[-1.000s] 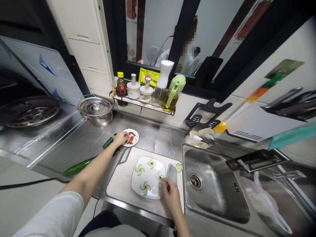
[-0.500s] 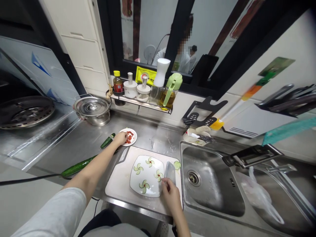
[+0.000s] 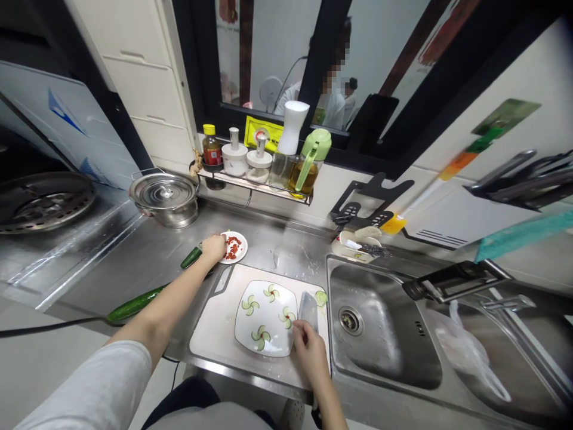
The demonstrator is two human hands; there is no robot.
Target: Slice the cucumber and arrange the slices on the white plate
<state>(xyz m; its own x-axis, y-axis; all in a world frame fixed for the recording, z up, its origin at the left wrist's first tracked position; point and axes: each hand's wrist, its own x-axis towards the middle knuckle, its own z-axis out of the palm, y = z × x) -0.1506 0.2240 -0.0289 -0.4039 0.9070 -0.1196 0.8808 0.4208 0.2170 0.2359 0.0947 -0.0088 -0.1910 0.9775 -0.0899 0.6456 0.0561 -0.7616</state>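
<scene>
My left hand (image 3: 215, 247) is at the left rim of a small white plate (image 3: 244, 253) with chopped red pieces (image 3: 233, 248) on it. Its fingers are bent together, and whatever they pinch is too small to make out. A larger white plate (image 3: 265, 313) rests on the white cutting board (image 3: 210, 334). Several pinwheels of green-edged slices (image 3: 261, 337) decorate it, some with red centres. At this plate's right edge my right hand (image 3: 310, 349) is closed, fingers curled, contents hidden. Just beyond lies a broad knife blade (image 3: 308, 307), beside a pale green piece (image 3: 321, 298).
A long cucumber (image 3: 134, 304) and a shorter cut piece (image 3: 191, 257) lie on the steel counter, left. The sink (image 3: 380, 334) borders the board on the right. Behind are a lidded steel pot (image 3: 165, 200) and a seasoning rack (image 3: 255, 183). A person (image 3: 333, 107) shows in the window.
My left hand has drawn back slightly to the left, off the red pieces to the small plate's rim. My right hand stays at the large plate's edge.
</scene>
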